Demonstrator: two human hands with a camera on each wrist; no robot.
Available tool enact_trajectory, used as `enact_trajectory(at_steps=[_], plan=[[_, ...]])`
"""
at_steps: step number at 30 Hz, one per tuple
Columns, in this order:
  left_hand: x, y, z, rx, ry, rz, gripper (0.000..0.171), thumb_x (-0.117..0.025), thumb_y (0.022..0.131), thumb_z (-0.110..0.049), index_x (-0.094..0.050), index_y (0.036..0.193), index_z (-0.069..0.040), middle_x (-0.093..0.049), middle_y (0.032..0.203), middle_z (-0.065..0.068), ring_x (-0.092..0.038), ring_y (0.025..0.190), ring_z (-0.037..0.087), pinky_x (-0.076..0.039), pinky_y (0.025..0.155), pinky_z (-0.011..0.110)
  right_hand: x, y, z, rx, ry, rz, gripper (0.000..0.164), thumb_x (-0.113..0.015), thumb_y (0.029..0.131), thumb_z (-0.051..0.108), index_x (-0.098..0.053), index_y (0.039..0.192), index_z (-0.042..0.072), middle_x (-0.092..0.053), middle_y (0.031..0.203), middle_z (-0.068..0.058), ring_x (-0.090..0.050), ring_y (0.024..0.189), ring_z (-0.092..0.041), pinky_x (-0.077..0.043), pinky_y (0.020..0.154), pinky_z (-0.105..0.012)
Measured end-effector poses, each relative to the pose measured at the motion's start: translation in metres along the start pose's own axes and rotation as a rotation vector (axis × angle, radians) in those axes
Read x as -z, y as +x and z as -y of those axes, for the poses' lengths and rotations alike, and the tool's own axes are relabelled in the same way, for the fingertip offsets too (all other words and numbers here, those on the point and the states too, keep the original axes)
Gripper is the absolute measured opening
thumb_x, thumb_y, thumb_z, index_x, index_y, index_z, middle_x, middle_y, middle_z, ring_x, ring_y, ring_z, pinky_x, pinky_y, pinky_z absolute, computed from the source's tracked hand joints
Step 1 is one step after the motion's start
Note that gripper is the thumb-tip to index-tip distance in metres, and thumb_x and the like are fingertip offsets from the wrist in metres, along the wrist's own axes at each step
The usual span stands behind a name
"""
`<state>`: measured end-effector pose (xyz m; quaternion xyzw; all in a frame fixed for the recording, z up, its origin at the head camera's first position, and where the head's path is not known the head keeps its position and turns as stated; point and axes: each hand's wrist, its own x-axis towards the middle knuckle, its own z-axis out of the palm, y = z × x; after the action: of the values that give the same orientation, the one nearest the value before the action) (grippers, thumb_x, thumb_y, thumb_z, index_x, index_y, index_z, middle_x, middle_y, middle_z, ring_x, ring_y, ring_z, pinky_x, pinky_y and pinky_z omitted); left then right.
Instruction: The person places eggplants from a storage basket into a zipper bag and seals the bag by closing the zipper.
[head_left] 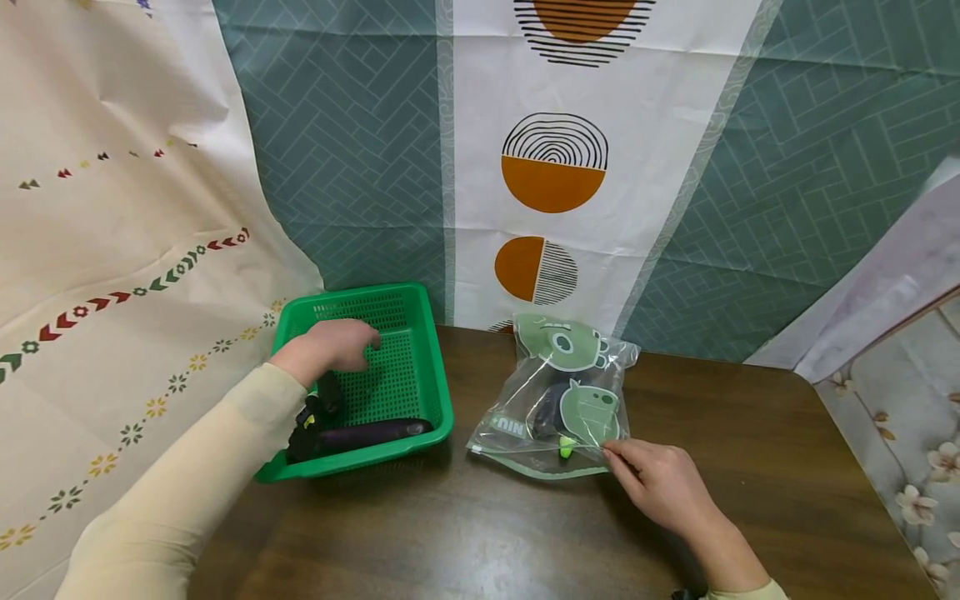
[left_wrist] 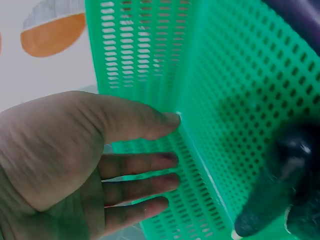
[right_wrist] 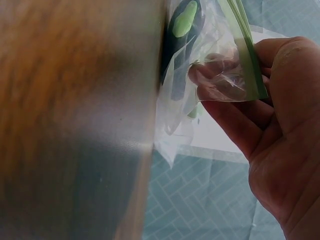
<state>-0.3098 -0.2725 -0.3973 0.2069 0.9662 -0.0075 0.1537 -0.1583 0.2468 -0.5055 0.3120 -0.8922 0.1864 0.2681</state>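
Observation:
My left hand [head_left: 337, 343] hovers over the green plastic basket [head_left: 438, 358], holding nothing. In the left wrist view its fingers [left_wrist: 142, 164] are extended and apart. Along the basket's near side lies a long dark purple eggplant [head_left: 375, 432]. Dark, glossy objects [left_wrist: 280, 180] sit at the basket's left, partly hidden by my arm in the head view. My right hand [head_left: 663, 483] pinches the near right corner of a clear zip bag [head_left: 510, 417] with green cartoon prints. Inside the bag is a dark object with a bright green end [head_left: 566, 447].
The bag lies on a brown wooden table [head_left: 480, 533]. A patterned curtain [head_left: 360, 167] hangs behind the table, and a cream cloth [head_left: 135, 275] borders the basket's left. Floral sheeting [head_left: 900, 433] edges the table's right side.

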Motion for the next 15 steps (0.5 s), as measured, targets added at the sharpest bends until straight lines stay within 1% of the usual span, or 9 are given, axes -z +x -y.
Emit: enact_trajectory(at_steps=[2,4,7,10,12,15], plan=[[-0.0013,0.0001,0.0034,0.013,0.003,0.028,0.048,-0.063,0.101,0.002,-0.071,0.147,-0.007,-0.067,0.151,0.019,-0.064,0.136,0.044,-0.058,0.081,0.045,-0.0002,0.0003,0.0002,0.004,-0.001,0.000,0.019,-0.090,0.087,0.006,-0.086,0.105,0.013,-0.083,0.094,0.004,-0.078,0.077,-0.008,-0.065,0.066,-0.035],[-0.0018,-0.0001,0.0039,0.028,-0.001,0.068,0.050,-0.060,0.100,0.005,-0.070,0.148,-0.007,-0.065,0.152,0.020,-0.063,0.138,0.045,-0.053,0.076,0.042,-0.0004,0.0005,0.0002,0.010,-0.004,-0.002,0.019,-0.090,0.087,0.006,-0.086,0.105,0.013,-0.083,0.094,0.004,-0.077,0.077,-0.008,-0.065,0.066,-0.035],[-0.0030,0.0000,0.0046,0.041,-0.010,0.116,0.050,-0.059,0.101,0.005,-0.069,0.149,-0.005,-0.064,0.153,0.021,-0.061,0.140,0.045,-0.049,0.076,0.041,-0.0008,0.0003,0.0000,0.015,-0.004,-0.007,0.020,-0.090,0.087,0.005,-0.086,0.104,0.013,-0.083,0.094,0.004,-0.078,0.077,-0.008,-0.064,0.065,-0.035],[-0.0045,0.0000,0.0069,0.048,-0.010,0.138,0.049,-0.059,0.102,0.004,-0.069,0.149,-0.004,-0.065,0.152,0.021,-0.061,0.140,0.045,-0.048,0.078,0.041,-0.0015,0.0001,-0.0002,0.015,-0.004,-0.011,0.020,-0.090,0.086,0.005,-0.086,0.104,0.012,-0.083,0.094,0.004,-0.078,0.077,-0.008,-0.064,0.065,-0.035],[-0.0044,-0.0005,0.0083,0.050,-0.003,0.151,0.049,-0.059,0.102,0.006,-0.069,0.148,-0.003,-0.066,0.151,0.021,-0.063,0.137,0.043,-0.047,0.078,0.040,-0.0016,-0.0003,-0.0004,0.016,-0.003,-0.012,0.019,-0.090,0.086,0.005,-0.086,0.103,0.012,-0.083,0.093,0.004,-0.077,0.076,-0.008,-0.064,0.065,-0.035],[-0.0048,-0.0016,0.0103,0.056,0.010,0.191,0.046,-0.055,0.103,0.009,-0.070,0.146,-0.002,-0.069,0.146,0.020,-0.068,0.125,0.035,-0.046,0.077,0.039,-0.0018,-0.0007,-0.0003,0.022,0.000,-0.014,0.020,-0.090,0.086,0.005,-0.085,0.103,0.013,-0.083,0.093,0.004,-0.077,0.076,-0.007,-0.064,0.064,-0.034]])
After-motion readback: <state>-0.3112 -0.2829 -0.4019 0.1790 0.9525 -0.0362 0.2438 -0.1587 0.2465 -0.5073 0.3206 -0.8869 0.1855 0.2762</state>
